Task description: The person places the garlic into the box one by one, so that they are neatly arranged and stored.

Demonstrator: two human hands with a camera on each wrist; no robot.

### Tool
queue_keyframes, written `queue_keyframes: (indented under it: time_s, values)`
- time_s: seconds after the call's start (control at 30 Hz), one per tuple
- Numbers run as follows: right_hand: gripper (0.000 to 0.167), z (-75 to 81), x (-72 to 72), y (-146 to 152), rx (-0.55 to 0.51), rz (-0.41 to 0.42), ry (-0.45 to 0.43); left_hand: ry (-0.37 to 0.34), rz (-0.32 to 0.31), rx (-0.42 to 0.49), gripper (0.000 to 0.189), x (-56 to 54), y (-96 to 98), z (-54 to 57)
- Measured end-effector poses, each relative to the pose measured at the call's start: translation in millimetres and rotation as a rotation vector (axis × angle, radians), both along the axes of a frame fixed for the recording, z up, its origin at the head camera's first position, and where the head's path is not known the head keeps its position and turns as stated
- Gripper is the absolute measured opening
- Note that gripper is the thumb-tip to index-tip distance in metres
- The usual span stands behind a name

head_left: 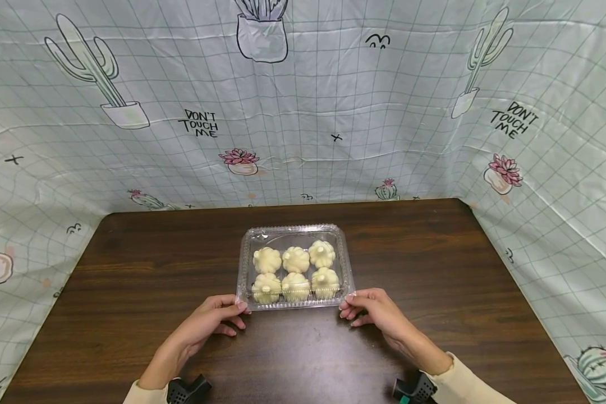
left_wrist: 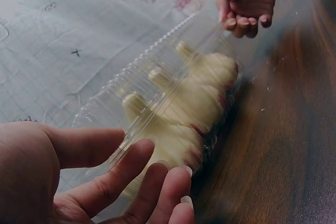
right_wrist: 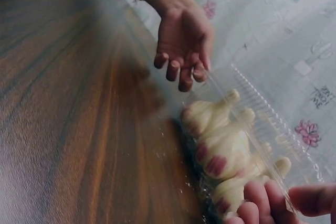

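A clear plastic clamshell container (head_left: 293, 228) with a ridged rim sits at the middle of the dark wooden table. Inside, in two rows, are several cream-coloured garlic-shaped pieces (head_left: 295, 260); the wrist views reveal reddish marks low on their sides. My left hand (head_left: 213, 318) pinches the near left corner of the container's rim between thumb and fingers. At the near right corner, my right hand (head_left: 379, 315) pinches the rim in the same way. The lid covers the pieces. Whether the container's base touches the table is hard to tell.
Brown wooden table (head_left: 146, 252) surrounds the container on all sides. A pale checked curtain (head_left: 303, 112) printed with cacti hangs behind the table and along both sides. Each wrist carries a black device (head_left: 188, 388).
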State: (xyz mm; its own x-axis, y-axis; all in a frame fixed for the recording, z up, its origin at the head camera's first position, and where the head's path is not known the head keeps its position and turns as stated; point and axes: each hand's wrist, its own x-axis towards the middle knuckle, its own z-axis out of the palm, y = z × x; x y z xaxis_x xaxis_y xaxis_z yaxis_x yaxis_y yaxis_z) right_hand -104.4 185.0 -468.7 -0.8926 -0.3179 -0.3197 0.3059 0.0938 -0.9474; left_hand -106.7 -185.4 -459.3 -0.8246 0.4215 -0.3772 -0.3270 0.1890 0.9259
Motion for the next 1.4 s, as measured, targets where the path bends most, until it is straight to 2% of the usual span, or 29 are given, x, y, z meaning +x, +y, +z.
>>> queue_keyframes:
  time_s: [0.27, 0.6, 0.9, 1.4]
  values:
    - [0.025, -2.4, 2.0, -3.8, 0.011, -0.079, 0.025, 0.003, 0.007, -0.002, 0.024, 1.3, -0.4, -0.9]
    - [0.022, -3.4, 3.4, -7.1, 0.028, -0.139, 0.021, -0.001, 0.037, 0.009, 0.023, -0.5, 2.1, -3.0]
    - [0.023, -3.0, 2.1, -6.9, 0.038, -0.134, 0.008, -0.001, 0.056, 0.036, 0.018, 0.0, 3.2, -2.1]
    - [0.023, -3.1, 1.3, -5.7, 0.018, -0.111, -0.008, 0.014, 0.071, -0.042, 0.023, 0.6, 3.2, 0.7]
